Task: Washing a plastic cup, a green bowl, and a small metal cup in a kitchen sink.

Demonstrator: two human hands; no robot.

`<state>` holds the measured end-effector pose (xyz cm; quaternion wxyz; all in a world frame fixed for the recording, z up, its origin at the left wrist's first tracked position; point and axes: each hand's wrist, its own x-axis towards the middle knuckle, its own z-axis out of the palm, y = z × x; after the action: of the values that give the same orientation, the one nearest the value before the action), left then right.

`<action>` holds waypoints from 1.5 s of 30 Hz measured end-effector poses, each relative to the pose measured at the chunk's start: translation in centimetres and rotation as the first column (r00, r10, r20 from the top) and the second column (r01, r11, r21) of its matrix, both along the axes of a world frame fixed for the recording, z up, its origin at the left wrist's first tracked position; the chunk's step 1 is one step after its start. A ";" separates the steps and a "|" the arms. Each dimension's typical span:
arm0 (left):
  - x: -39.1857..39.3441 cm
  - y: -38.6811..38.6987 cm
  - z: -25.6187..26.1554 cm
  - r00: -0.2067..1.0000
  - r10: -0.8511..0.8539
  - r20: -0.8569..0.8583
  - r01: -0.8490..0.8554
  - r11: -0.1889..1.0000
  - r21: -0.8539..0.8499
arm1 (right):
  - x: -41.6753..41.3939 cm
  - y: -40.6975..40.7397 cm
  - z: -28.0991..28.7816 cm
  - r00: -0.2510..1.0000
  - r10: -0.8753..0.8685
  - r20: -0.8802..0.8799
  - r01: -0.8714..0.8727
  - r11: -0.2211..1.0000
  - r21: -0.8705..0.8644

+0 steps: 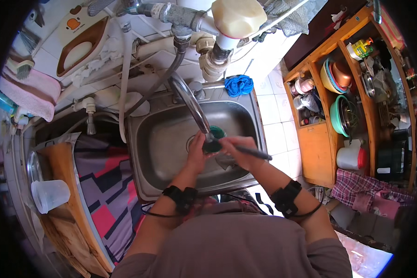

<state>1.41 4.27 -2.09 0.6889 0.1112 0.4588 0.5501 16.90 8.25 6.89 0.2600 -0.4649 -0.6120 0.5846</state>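
Note:
Over a stainless steel sink basin (153, 139), my left hand (196, 153) holds a green cup (217, 131) from its left side. The faucet's curved chrome spout (191, 102) ends right above the cup's mouth. My right hand (241, 150) grips a long-handled tool by its dark handle (255, 152), which sticks out to the right past the fist. The tool's other end points at the cup; blur and the fingers hide what it is. Under my right hand, a greyish object (226, 162) lies on the basin floor, too unclear to name.
Blue scrubbing mesh (238, 86) sits on the sink's back right corner. Pipes and a hose (166, 74) cross behind the basin. Left of it hangs a patterned cloth (104, 187), beside a clear plastic tub (50, 195). Wooden shelves (316, 149) with bowls stand at right.

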 end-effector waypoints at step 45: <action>-0.2 0.1 -2.7 0.976 0.153 -0.156 -0.179 0.969 -0.170 | 3.2 -3.7 -2.2 0.983 -0.115 -0.146 0.082 0.972 -0.219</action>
<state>1.16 4.36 -4.75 0.6134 0.0472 0.5629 0.5520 20.07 4.59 4.67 0.2853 -0.4722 -0.5000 0.6676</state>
